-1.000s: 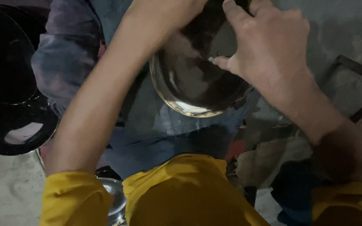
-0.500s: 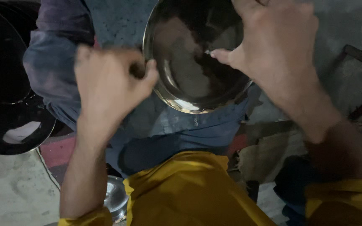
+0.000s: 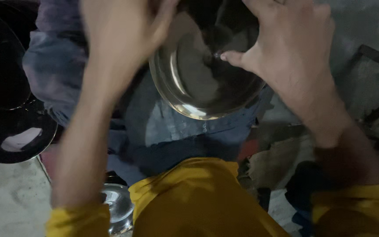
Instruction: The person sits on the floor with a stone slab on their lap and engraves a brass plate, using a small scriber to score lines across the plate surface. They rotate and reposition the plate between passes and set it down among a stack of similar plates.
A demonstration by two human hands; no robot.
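Right hand (image 3: 292,52) grips steel bowl (image 3: 198,83); left hand (image 3: 119,30) touches rim.

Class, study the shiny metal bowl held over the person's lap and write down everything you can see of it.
The metal bowl is round, shallow and silvery, probably steel, with a thin bright rim that catches light along its near edge. Its dark, polished inside faces the camera and looks empty. It is held above the blue trousers, tilted slightly. The right hand grips its right side, thumb pressed on the inner surface. The left hand, blurred, is at its upper left rim; whether it touches is unclear. The far rim is cut off by the frame.
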